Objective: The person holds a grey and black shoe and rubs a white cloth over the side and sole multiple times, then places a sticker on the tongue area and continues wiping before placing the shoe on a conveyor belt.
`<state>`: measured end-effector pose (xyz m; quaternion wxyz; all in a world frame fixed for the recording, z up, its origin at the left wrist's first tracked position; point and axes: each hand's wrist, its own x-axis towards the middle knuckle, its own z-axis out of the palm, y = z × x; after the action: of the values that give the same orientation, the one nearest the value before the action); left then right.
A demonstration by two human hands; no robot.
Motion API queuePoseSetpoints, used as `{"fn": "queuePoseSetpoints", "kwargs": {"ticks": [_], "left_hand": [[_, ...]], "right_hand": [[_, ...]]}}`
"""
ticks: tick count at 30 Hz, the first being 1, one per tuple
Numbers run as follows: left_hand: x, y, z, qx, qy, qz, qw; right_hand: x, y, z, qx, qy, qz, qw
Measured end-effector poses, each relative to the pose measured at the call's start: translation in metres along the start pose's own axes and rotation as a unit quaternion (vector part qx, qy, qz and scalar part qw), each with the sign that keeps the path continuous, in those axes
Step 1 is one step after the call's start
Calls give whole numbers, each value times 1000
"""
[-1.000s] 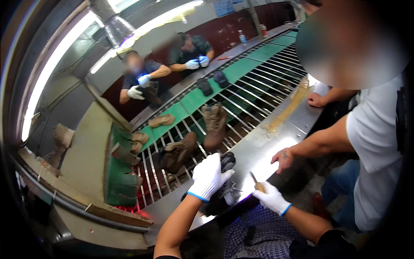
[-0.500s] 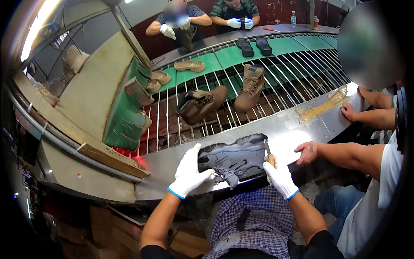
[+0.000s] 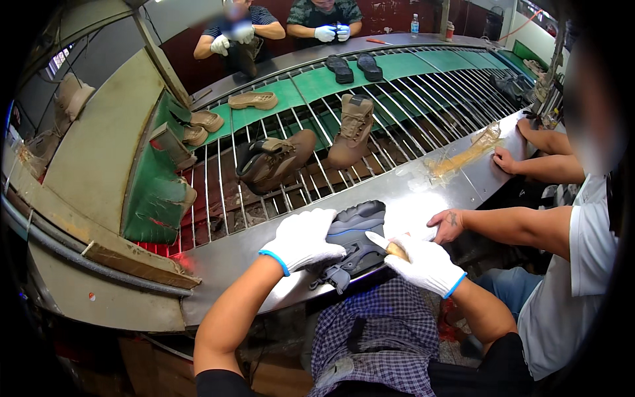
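Observation:
A grey shoe (image 3: 358,221) with dark laces and a thin blue line lies on its side at the metal table's near edge. My left hand (image 3: 305,238), in a white glove with a blue cuff, is closed around its left end and hides that part. In my gloved right hand (image 3: 428,266) is a small knife (image 3: 396,250) with a wooden handle. Its short pale blade points left, over the shoe's right part; whether it touches the surface I cannot tell.
Beyond the metal table edge (image 3: 231,264) runs a rack of metal bars (image 3: 410,126) carrying a brown boot (image 3: 350,132) and another boot (image 3: 278,161). Tan soles (image 3: 253,100) and black soles (image 3: 339,68) lie farther back. A person's hand (image 3: 447,226) rests close to my right hand.
My left hand has moved farther over the shoe. The knife has swung from nearly upright beside the shoe's right end to pointing left across it. The whole view has shifted.

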<state>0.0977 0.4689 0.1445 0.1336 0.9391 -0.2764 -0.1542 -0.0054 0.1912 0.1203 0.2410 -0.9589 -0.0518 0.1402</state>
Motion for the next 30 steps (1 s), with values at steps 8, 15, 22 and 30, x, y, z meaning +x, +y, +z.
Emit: {"fn": "queuePoseSetpoints", "kwargs": {"ticks": [8, 15, 22, 30], "left_hand": [[21, 2, 12, 1, -19, 6, 1000], [13, 3, 17, 30, 15, 2, 999], [6, -20, 32, 121, 53, 45, 990], [-2, -16, 31, 115, 65, 51, 990]], "right_hand": [[3, -17, 12, -62, 134, -98, 984], [36, -33, 30, -50, 151, -172, 972], [47, -82, 34, 55, -10, -185, 981], [31, -35, 6, 33, -84, -84, 992]]}}
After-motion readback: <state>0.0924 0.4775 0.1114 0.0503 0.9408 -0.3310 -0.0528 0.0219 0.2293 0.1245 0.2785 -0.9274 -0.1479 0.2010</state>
